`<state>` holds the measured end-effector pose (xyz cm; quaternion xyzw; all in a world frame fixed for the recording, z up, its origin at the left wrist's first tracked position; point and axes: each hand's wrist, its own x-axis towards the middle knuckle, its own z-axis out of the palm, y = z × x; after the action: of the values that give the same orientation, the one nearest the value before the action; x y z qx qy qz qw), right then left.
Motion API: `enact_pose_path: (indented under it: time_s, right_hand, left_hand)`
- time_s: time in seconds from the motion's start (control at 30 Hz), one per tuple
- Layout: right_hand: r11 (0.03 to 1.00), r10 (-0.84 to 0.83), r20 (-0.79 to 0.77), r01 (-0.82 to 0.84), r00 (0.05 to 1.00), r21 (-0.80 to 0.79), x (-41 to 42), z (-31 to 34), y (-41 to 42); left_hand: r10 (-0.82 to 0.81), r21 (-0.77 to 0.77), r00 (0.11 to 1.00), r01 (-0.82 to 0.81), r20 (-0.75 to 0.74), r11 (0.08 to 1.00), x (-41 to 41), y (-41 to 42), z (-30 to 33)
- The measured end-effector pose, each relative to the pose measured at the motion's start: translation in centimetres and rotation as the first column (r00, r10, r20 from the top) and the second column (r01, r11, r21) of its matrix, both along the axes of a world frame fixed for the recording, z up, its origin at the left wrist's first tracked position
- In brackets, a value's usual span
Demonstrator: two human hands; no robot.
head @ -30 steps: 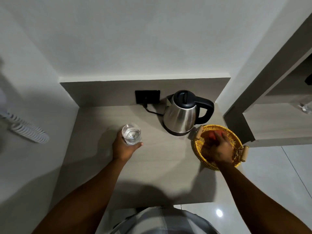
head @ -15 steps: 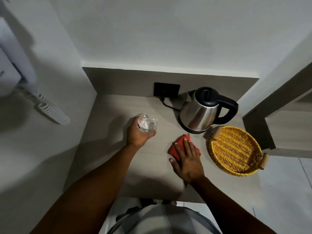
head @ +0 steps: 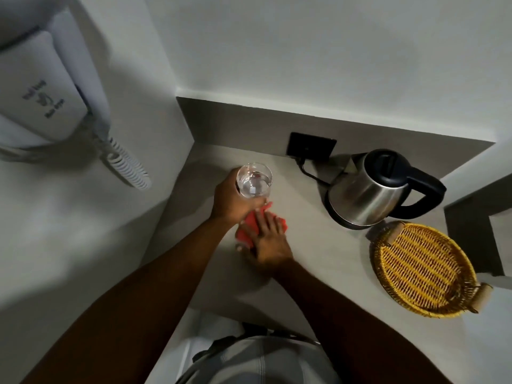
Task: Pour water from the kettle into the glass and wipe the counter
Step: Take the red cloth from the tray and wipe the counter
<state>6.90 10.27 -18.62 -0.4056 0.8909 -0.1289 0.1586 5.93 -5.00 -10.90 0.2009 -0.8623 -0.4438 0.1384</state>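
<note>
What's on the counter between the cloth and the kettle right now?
Nothing: in the head view the counter is bare between the red cloth and the kettle.

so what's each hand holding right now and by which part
Left hand grips the glass around its side. Right hand lies flat on the red cloth, pressing it to the counter.

- Left hand: grips glass of water.
- Right hand: flat on red cloth, tabletop.
- Kettle; wicker basket beside it.
</note>
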Motion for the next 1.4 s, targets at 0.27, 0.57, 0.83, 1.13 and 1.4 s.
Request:
enact_pose_path:
  time_s: [0.27,0.57,0.83,1.13,1.4]
  right_hand:
    - [0.993,0.048,-0.156,-0.064,0.987,-0.103,1.1,-2.5,13.3]
    - [0.935,-0.349,-0.090,0.353,0.933,0.026,-6.2,-0.2,6.6]
    - [0.993,0.115,-0.074,-0.113,0.991,0.037,-1.9,-0.3,2.7]
    - [0.999,-0.033,-0.086,0.035,0.996,0.025,-1.6,0.8,14.6]
    - [0.983,-0.130,-0.154,0.148,0.979,0.108,-0.9,1.0,14.7]
  left_hand:
    - [0.040,0.115,0.999,-0.043,0.029,0.992,-2.0,1.4,-1.4]
    - [0.011,0.127,1.000,-0.012,0.005,0.992,-1.0,3.0,-2.8]
    - [0.091,0.137,0.996,-0.089,-0.011,0.987,-1.0,2.2,-2.1]
    - [0.063,0.198,0.998,-0.062,0.003,0.978,-1.4,4.2,-3.4]
    - [0.024,0.178,0.999,-0.031,0.041,0.984,-0.5,5.4,-4.6]
